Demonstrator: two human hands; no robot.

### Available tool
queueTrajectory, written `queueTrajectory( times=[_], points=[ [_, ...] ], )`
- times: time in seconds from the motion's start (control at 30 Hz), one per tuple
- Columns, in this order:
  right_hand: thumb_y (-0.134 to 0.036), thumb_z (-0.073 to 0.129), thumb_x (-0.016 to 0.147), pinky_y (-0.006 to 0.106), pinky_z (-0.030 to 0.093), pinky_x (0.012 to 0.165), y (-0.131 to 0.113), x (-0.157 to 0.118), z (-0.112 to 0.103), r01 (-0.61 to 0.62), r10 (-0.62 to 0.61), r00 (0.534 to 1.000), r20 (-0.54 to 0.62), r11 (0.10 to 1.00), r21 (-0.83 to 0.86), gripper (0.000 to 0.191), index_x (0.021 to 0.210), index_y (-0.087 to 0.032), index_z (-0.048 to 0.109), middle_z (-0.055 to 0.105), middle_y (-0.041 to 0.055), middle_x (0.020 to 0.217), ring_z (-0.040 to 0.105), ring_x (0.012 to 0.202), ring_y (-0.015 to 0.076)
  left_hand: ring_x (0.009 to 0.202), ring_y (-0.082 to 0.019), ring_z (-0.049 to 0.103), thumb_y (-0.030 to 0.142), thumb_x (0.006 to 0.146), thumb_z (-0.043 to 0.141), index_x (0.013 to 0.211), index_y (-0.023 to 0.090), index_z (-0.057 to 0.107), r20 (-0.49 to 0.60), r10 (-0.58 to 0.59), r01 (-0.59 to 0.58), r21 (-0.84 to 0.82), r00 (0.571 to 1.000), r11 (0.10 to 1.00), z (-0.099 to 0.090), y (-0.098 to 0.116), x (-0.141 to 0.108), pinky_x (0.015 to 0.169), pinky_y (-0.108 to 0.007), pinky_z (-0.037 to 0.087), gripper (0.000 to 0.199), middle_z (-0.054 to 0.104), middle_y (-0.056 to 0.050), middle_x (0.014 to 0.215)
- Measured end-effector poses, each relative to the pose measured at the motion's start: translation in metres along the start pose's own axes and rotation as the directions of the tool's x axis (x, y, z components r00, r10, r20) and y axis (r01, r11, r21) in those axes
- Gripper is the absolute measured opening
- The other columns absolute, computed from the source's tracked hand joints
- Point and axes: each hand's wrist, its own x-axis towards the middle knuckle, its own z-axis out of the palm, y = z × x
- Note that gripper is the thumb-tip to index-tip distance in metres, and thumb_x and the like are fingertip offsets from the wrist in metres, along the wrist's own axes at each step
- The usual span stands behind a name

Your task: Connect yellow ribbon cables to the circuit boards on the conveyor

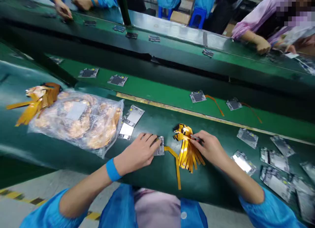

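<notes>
Head view: the left hand [140, 152] presses a small circuit board [159, 146], fingers together on it, just left of the bundle of yellow flex cables [187, 149]. The right hand [209, 148] pinches tweezers [195, 137] over that bundle. Far left of it, a clear plastic bag [78, 119] holds coiled copper-coloured flex strips

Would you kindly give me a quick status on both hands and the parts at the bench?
Left hand pressing small circuit board, orange ribbon trailing. Right hand on bundle of orange flex cables. Plastic bag lies left, apart.

Single head-worn view, close, forward and down over the green bench [152, 175], edges somewhat blurred.
</notes>
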Motion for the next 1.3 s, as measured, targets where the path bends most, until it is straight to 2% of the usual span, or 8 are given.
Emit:
queueTrajectory(
  times=[0.13,0.23,0.43,0.5,0.63,0.8,1.03,1.3],
  points=[
    [-0.039,0.054,0.101,0.029,0.046,0.071,-0.009,0.002,0.01,0.018,-0.018,1.0,0.004,0.999,-0.034,0.024,0.102,-0.023,0.071,0.068,0.0056,0.094,0.066,0.081,0.0196,0.116,-0.032,0.057,0.026,0.088,0.065,0.135,0.014,0.056,-0.04,0.003,-0.004,-0.024,0.999,1.0,-0.02,-0.012,0.003,0.096,-0.044,0.045,0.049,0.062,-0.015,0.131],
    [-0.036,0.053,0.102,0.028,0.046,0.069,-0.018,0.009,0.015,0.027,-0.025,0.999,0.024,0.995,-0.094,0.022,0.109,-0.024,0.071,0.069,0.0059,0.103,0.067,0.085,0.0195,0.12,-0.032,0.055,0.023,0.088,0.062,0.133,0.015,0.056,-0.086,-0.005,0.003,-0.019,0.996,1.0,-0.038,-0.025,0.017,0.099,-0.043,0.044,0.046,0.061,-0.015,0.132],
    [-0.029,0.05,0.104,0.025,0.043,0.066,-0.034,0.024,0.017,0.082,-0.063,0.994,0.087,0.969,-0.232,0.023,0.11,-0.025,0.071,0.067,0.0056,0.108,0.066,0.084,0.0171,0.127,-0.031,0.054,0.022,0.091,0.058,0.141,0.016,0.049,-0.21,-0.02,0.027,0.03,0.978,0.999,-0.071,-0.072,0.081,0.104,-0.044,0.042,0.052,0.059,-0.016,0.139],
    [-0.029,0.052,0.104,0.025,0.043,0.066,-0.038,0.027,0.017,0.091,-0.066,0.992,0.104,0.964,-0.25,0.023,0.118,-0.026,0.07,0.067,0.0058,0.11,0.067,0.085,0.0169,0.135,-0.033,0.049,0.022,0.091,0.059,0.147,0.016,0.044,-0.288,-0.111,0.123,0.026,0.951,0.992,-0.075,-0.09,0.102,0.109,-0.047,0.04,0.058,0.053,-0.018,0.147],
    [-0.029,0.057,0.102,0.026,0.044,0.067,-0.043,0.032,0.018,0.077,-0.038,0.988,0.15,0.961,-0.267,0.018,0.11,-0.023,0.071,0.067,0.0069,0.112,0.067,0.085,0.0174,0.148,-0.038,0.036,0.027,0.095,0.058,0.151,0.016,0.041,-0.299,-0.253,0.272,0.024,0.92,0.962,-0.071,-0.119,0.118,0.113,-0.054,0.036,0.06,0.041,-0.021,0.159],
    [-0.03,0.059,0.101,0.026,0.042,0.066,-0.043,0.035,0.019,0.072,-0.03,0.986,0.165,0.964,-0.256,0.014,0.102,-0.021,0.069,0.07,0.0069,0.109,0.068,0.085,0.0188,0.144,-0.036,0.043,0.033,0.097,0.052,0.145,0.016,0.052,-0.179,-0.349,0.363,0.048,0.92,0.931,-0.051,-0.151,0.099,0.112,-0.053,0.039,0.051,0.049,-0.017,0.154],
    [-0.034,0.055,0.103,0.027,0.042,0.069,-0.033,0.026,0.011,0.12,-0.103,0.981,0.165,0.989,-0.092,0.021,0.094,-0.023,0.07,0.073,0.004,0.102,0.069,0.085,0.0188,0.141,-0.031,0.047,0.033,0.095,0.05,0.144,0.02,0.056,-0.064,-0.529,0.533,0.089,0.846,0.842,-0.043,-0.204,0.073,0.11,-0.046,0.043,0.051,0.056,-0.011,0.15],
    [-0.037,0.043,0.107,0.028,0.043,0.072,-0.029,0.005,-0.01,0.063,-0.08,0.983,0.163,0.993,0.104,0.031,0.092,-0.024,0.066,0.071,0.0033,0.094,0.067,0.083,0.0191,0.14,-0.03,0.05,0.023,0.089,0.052,0.151,0.018,0.049,0.061,-0.653,0.644,0.126,0.755,0.755,-0.034,-0.241,0.083,0.111,-0.039,0.045,0.062,0.051,-0.012,0.154]
  ],
)
